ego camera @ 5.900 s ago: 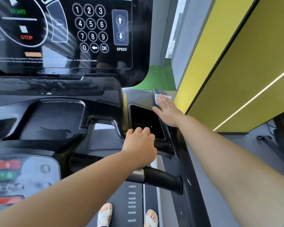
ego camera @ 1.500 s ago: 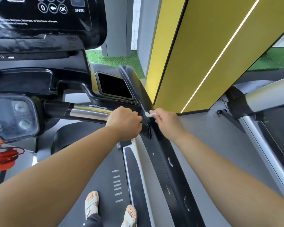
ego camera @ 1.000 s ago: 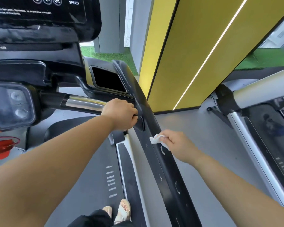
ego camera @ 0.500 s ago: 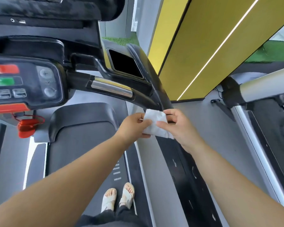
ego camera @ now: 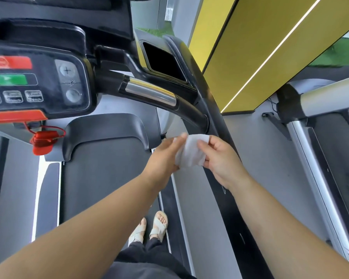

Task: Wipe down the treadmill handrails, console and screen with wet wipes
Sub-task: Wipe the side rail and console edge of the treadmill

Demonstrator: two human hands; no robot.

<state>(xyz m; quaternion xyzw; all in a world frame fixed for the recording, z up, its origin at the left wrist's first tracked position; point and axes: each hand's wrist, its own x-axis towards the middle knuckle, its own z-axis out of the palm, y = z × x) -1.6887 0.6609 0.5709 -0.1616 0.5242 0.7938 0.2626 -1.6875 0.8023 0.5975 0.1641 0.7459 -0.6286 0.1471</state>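
The right hand (ego camera: 220, 158) pinches one edge of the white wet wipe (ego camera: 189, 154). The left hand (ego camera: 163, 156), fingers blurred, holds the opposite edge. The wipe is spread between them just below the end of the handrail (ego camera: 149, 91). Left of the handrail, the console (ego camera: 48, 81) shows a "+" button (ego camera: 67, 70), a runner icon, and red and green bars. The small button labels there are too blurred to read.

left hand (ego camera: 163, 156) + right hand (ego camera: 222, 158) | both hold wet wipe (ego camera: 190, 153) | beside handrail (ego camera: 149, 91)

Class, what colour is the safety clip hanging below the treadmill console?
The plastic safety clip is red; head view.
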